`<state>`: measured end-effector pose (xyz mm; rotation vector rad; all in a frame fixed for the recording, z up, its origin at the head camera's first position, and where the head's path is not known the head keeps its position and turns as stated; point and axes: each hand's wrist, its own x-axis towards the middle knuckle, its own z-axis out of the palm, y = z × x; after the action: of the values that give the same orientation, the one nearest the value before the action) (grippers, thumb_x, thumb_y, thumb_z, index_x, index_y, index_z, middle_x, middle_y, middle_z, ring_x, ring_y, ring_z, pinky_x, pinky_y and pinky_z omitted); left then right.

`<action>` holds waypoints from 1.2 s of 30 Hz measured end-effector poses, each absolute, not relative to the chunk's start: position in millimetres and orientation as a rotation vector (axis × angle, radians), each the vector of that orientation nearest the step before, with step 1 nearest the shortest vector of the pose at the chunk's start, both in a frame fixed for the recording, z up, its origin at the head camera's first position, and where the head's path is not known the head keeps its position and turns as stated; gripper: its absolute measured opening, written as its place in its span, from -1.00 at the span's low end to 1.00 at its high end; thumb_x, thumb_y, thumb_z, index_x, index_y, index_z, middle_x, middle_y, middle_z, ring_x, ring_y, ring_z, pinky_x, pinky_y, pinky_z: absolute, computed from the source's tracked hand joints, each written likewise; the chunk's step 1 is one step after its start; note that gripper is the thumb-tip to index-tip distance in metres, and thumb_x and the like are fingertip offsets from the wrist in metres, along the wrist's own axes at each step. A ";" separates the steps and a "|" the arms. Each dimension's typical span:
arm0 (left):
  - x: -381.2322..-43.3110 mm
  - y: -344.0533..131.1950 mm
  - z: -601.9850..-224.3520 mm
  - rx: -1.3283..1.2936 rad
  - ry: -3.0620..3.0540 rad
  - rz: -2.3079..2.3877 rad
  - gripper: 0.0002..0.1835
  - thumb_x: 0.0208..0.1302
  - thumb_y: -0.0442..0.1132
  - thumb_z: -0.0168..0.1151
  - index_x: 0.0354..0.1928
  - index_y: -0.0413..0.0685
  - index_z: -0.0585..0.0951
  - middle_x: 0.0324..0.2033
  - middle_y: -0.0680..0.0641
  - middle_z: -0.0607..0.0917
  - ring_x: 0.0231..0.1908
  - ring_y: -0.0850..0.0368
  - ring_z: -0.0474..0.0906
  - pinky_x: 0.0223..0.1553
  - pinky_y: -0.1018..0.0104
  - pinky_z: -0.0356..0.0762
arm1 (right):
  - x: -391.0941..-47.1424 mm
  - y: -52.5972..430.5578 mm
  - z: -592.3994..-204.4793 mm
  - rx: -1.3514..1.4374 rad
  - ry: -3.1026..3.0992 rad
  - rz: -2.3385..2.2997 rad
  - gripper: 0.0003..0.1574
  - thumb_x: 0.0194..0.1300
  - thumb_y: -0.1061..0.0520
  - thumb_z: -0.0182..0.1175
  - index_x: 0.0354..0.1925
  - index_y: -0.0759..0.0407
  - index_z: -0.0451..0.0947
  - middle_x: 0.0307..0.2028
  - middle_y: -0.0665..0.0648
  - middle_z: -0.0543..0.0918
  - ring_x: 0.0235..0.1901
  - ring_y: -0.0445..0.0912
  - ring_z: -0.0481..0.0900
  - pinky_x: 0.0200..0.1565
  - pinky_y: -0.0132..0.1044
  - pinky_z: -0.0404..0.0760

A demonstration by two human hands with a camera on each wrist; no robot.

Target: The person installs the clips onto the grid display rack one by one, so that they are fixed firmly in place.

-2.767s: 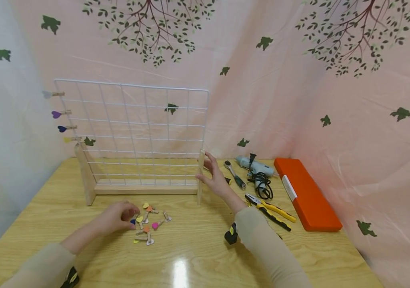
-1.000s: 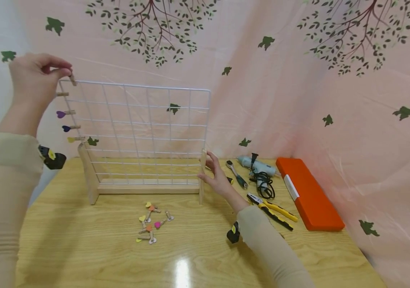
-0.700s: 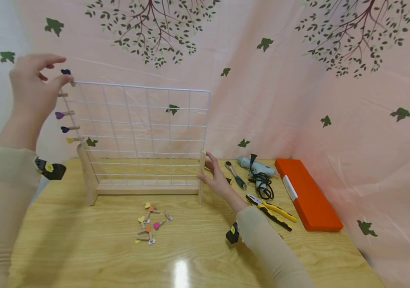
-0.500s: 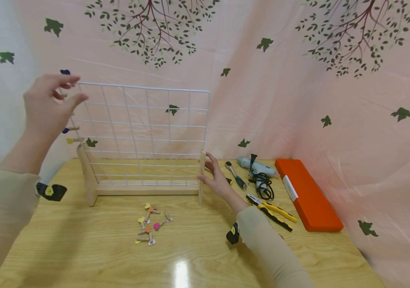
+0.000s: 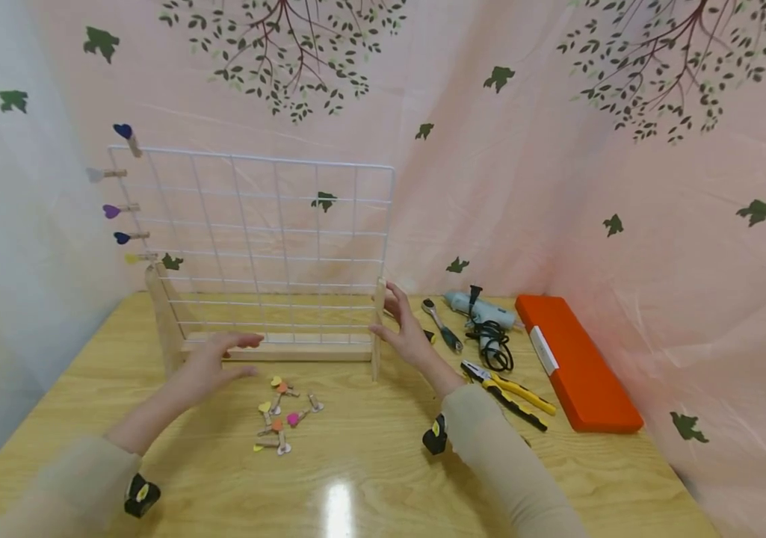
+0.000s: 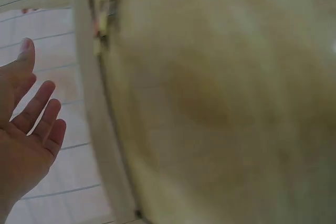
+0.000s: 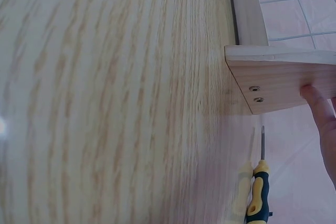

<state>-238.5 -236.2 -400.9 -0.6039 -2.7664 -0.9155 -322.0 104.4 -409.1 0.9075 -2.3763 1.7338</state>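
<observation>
My left hand (image 5: 204,368) hangs over the table just left of a pile of small wooden clothespins (image 5: 265,442) with coloured hearts, fingers and thumb spread and nothing between them. At the other side my right hand (image 5: 403,329) touches the right wooden post (image 7: 283,80) of a white wire grid rack (image 5: 255,161); the right wrist view shows a fingertip against the post's outer face. A clothespin with a dark blue heart (image 5: 124,132) is clipped upright on the grid's top wire at the left corner. Several more heart clothespins, one purple (image 5: 112,211), line its left edge.
Right of the rack lie a ratchet wrench (image 5: 442,326), a glue gun (image 5: 480,310) with a coiled black cord, yellow-black pliers (image 5: 507,392) and a red case (image 5: 578,366). A screwdriver (image 7: 258,192) lies beside the right post.
My left hand took a dark blue heart clothespin from the pile, clipped it on the top wire, let go and came back down toward the pile. My right hand stayed at the post.
</observation>
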 end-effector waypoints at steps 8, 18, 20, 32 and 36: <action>-236.2 -231.6 -456.0 -0.760 -2.928 -0.850 -0.64 -0.03 -0.04 0.30 -0.18 -0.05 0.60 -0.25 0.04 0.64 -0.18 0.07 0.53 -0.14 0.11 0.46 | -322.8 104.2 -408.7 0.916 -2.362 1.747 -0.01 0.16 0.24 0.15 0.34 -0.09 -0.22 0.20 0.27 0.26 0.24 0.12 0.18 0.01 0.07 0.38; -236.4 -229.7 -458.9 -0.825 -2.954 -0.897 -0.89 -0.04 -0.03 0.31 -0.48 0.17 0.61 -0.48 0.22 0.56 -0.40 0.30 0.42 -0.36 0.37 0.38 | -324.2 104.2 -410.4 0.939 -2.328 1.755 -0.02 0.15 0.26 0.15 0.34 -0.06 -0.20 0.20 0.33 0.25 0.23 0.16 0.17 0.04 0.18 0.30; -236.5 -231.0 -458.8 -0.826 -2.982 -0.997 -0.90 -0.01 -0.04 0.30 -0.50 0.17 0.59 -0.52 0.20 0.56 -0.48 0.32 0.40 -0.45 0.41 0.38 | -324.6 104.2 -411.1 0.928 -2.341 1.745 -0.01 0.15 0.25 0.16 0.34 -0.09 -0.21 0.20 0.31 0.26 0.23 0.14 0.18 0.05 0.13 0.31; -235.5 -234.6 -415.2 -0.704 -2.758 -1.283 -0.83 0.21 -0.14 0.12 -0.28 -0.07 0.59 -0.40 -0.06 0.63 -0.43 0.23 0.53 -0.43 0.37 0.51 | -321.8 102.4 -410.0 0.940 -2.333 1.751 -0.02 0.15 0.28 0.14 0.35 -0.03 -0.21 0.20 0.33 0.25 0.23 0.17 0.17 0.06 0.17 0.28; -240.0 -236.9 -369.7 -0.672 -2.582 -1.113 -0.83 0.25 -0.21 0.07 -0.20 -0.04 0.61 -0.31 -0.02 0.61 -0.41 0.31 0.49 -0.44 0.46 0.47 | -321.6 102.9 -408.3 0.936 -2.333 1.754 -0.02 0.16 0.28 0.14 0.35 -0.03 -0.22 0.20 0.33 0.25 0.23 0.15 0.17 0.06 0.13 0.31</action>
<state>-240.0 -236.9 -369.7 -0.6722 -2.5821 -1.1127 -321.6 102.9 -408.3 0.9358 -2.3328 1.7538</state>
